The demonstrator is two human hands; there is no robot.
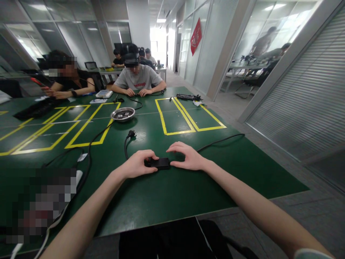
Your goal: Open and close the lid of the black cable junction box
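Note:
A black power adapter (161, 163), a flat oblong block, lies on the green table in front of me. My left hand (137, 163) has its left end between thumb and fingers. At its right end is my right hand (185, 156), thumb tip close to or touching the block, fingers curved and apart with a gap between them. A black cord with a three-pin plug (131, 134) rises from behind my left hand. Another thin black cable (221, 141) runs from behind my right hand toward the right table edge; where it joins is hidden.
Beyond the hands stands a metal bowl (123, 114) with small metal parts. Yellow tape rectangles (179, 133) mark the green table (151, 208). A folded black tripod (188, 97) lies at the far edge. Two people sit opposite, one handling a cable. Cables and a blurred-out item lie left.

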